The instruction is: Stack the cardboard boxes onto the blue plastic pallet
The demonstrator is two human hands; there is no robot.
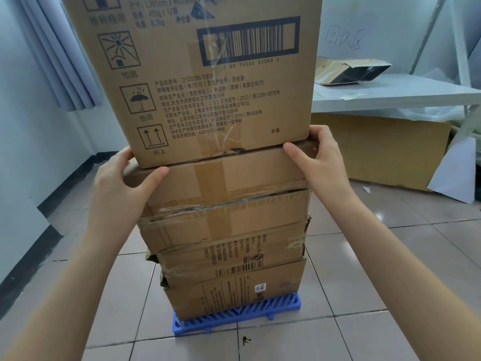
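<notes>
A tall printed cardboard box point(197, 74) with a barcode tops a stack of several taped boxes point(226, 212). The stack stands on the blue plastic pallet point(234, 319) on the tiled floor. My left hand point(125, 183) grips the top box's lower left corner, thumb on the box below. My right hand point(317, 157) holds its lower right corner, thumb along the seam between the two boxes. The top box sits slightly askew on the one under it.
A white table point(390, 95) at the right carries a flattened carton point(348, 71). Flat cardboard sheets point(377, 149) and white paper lean beneath it. A blue-white wall and curtain point(52, 61) close the left side. A small dark object point(244, 341) lies on the tiles near the pallet.
</notes>
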